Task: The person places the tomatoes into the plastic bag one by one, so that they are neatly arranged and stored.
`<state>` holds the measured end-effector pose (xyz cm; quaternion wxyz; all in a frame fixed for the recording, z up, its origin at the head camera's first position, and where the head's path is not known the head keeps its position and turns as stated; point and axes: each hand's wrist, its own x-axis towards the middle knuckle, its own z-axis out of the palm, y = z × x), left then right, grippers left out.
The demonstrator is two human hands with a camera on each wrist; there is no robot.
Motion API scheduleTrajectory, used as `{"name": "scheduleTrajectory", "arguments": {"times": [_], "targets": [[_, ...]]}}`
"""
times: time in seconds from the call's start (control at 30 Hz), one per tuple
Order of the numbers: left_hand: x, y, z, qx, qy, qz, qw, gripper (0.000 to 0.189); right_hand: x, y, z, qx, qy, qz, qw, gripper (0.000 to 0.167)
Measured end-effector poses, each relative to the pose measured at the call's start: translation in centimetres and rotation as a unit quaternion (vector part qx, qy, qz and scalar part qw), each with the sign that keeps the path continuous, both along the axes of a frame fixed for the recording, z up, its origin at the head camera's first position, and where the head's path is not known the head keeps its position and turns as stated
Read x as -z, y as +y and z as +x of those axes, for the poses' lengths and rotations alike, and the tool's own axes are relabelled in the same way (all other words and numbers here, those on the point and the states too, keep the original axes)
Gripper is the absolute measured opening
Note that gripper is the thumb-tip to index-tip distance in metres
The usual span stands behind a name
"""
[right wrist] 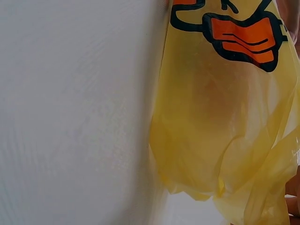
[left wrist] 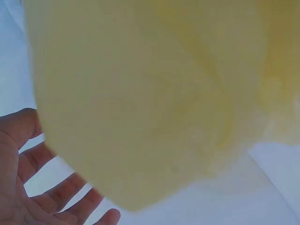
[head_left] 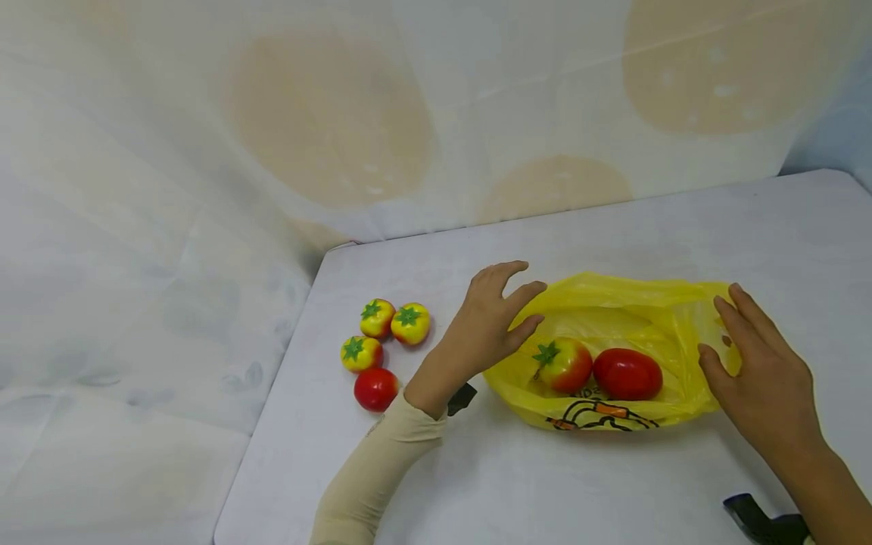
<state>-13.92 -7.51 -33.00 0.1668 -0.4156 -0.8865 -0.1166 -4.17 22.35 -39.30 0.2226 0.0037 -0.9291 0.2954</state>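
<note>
A yellow plastic bag (head_left: 599, 286) lies with its mouth spread wide on the table. Inside it sit a yellow-and-red toy tomato (head_left: 565, 367) with green leaves and a smooth red oval tomato (head_left: 627, 374). At the bag's left rim, my left hand (head_left: 487, 314) is held with thumb and fingers spread; the left wrist view shows the bag (left wrist: 140, 93) overlapping those fingertips. My right hand (head_left: 766, 378) is at the right rim, its fingers extended along the plastic. Orange-and-black print covers the bag (right wrist: 201, 122) in the right wrist view, where the fingers are mostly hidden.
Left of the bag, several toy tomatoes stand grouped: yellow ones (head_left: 411, 324) with green leaves and a red one (head_left: 376, 390). The white table (head_left: 545, 492) ends at a patterned cloth backdrop (head_left: 436, 113) behind and to the left.
</note>
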Motion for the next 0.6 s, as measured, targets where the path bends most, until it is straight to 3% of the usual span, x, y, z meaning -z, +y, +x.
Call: {"name": "scheduleTrajectory", "arguments": {"times": [0.2, 0.43, 0.6], "targets": [[0.1, -1.8, -0.2, -0.041, -0.008, 0.007, 0.9991, 0.036, 0.0, 0.0, 0.0, -0.001, 0.005, -0.001, 1.0000, 0.073], [0.6, -3.6, -0.4, -0.058, -0.010, 0.016, 0.9981, 0.043, -0.2, 0.0, 0.0, 0.000, 0.002, 0.000, 1.0000, 0.072], [0.9, -5.2, -0.5, -0.101, -0.031, 0.024, 0.9941, 0.053, -0.2, -0.1, 0.1, -0.003, 0.004, 0.003, 1.0000, 0.072]]}}
